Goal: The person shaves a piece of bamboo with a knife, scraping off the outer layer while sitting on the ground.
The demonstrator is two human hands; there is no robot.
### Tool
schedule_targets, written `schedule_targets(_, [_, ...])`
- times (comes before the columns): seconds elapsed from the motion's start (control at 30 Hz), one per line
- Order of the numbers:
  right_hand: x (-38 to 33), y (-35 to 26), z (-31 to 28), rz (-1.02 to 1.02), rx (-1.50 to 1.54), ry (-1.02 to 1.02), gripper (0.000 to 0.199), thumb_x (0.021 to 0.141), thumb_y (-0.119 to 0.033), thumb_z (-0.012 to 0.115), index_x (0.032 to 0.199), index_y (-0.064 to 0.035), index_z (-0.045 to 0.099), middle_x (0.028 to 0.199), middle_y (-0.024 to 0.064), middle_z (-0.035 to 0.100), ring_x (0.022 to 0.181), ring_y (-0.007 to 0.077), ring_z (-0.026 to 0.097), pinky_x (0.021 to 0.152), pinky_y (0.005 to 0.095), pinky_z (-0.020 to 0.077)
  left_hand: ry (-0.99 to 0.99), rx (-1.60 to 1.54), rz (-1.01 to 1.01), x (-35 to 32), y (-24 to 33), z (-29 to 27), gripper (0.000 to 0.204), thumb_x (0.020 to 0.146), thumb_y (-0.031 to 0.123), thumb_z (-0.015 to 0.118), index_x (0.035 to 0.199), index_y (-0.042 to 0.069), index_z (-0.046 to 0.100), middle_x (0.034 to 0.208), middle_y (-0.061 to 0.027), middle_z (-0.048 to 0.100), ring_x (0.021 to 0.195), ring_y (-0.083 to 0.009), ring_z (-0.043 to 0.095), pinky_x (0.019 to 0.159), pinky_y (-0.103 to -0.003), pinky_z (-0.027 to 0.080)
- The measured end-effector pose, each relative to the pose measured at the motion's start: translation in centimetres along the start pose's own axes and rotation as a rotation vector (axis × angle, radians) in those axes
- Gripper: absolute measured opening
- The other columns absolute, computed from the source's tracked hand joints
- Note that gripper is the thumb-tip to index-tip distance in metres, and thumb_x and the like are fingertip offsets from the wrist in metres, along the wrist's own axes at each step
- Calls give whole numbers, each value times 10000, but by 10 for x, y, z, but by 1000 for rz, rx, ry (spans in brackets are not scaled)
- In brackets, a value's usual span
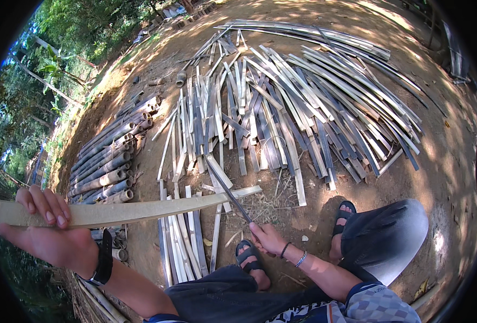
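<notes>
My left hand (47, 223) is closed round the near end of a long, pale split-bamboo strip (136, 211), raised at the left. The strip runs rightward across the front of me, and its far end tapers. In my right hand (269, 239) is a long, narrow, dark-bladed knife (238, 205), pointing away and to the left. Its blade crosses the strip close to the far end; whether it bites into the bamboo I cannot tell. The fingers hide the knife's handle.
Beyond lies a wide pile of split bamboo strips (308, 107) on bare earth. A stack of dark bamboo poles (109, 161) rests at the left. More strips (182, 242) lie by my sandalled left foot (253, 264). Shavings (270, 207) litter the ground between.
</notes>
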State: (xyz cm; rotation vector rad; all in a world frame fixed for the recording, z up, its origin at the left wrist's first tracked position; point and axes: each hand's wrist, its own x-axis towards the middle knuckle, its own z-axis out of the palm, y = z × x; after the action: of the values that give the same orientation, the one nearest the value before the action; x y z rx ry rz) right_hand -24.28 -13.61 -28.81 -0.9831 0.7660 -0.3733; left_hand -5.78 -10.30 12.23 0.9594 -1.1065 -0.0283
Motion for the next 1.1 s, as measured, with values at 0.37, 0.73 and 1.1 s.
schedule_targets(0.37, [8, 19, -3, -95, -135, 55, 623, 935, -539, 418, 593, -32, 534, 492, 34, 513, 435, 144, 515, 437, 306, 398, -28, 22, -11, 2, 0, -5, 504, 961, 535, 214, 722, 110, 342, 535, -9, 328, 376, -87, 291, 314, -194, 253])
schedule_targets(0.73, [6, 18, 5, -126, -18, 18, 575, 948, -511, 425, 609, -49, 479, 489, 7, 457, 406, 92, 438, 392, 267, 353, -55, -2, -2, 5, -3, -12, 502, 964, 527, 210, 722, 107, 340, 545, -14, 325, 374, -86, 280, 324, -194, 265])
schedule_targets(1.1, [13, 27, 4, -149, -41, -8, 591, 932, -512, 446, 603, -25, 507, 482, 26, 486, 465, 108, 492, 456, 288, 386, -3, 17, 5, 5, -6, -17, 471, 966, 491, 216, 714, 111, 334, 546, -12, 322, 381, -90, 249, 331, -202, 229])
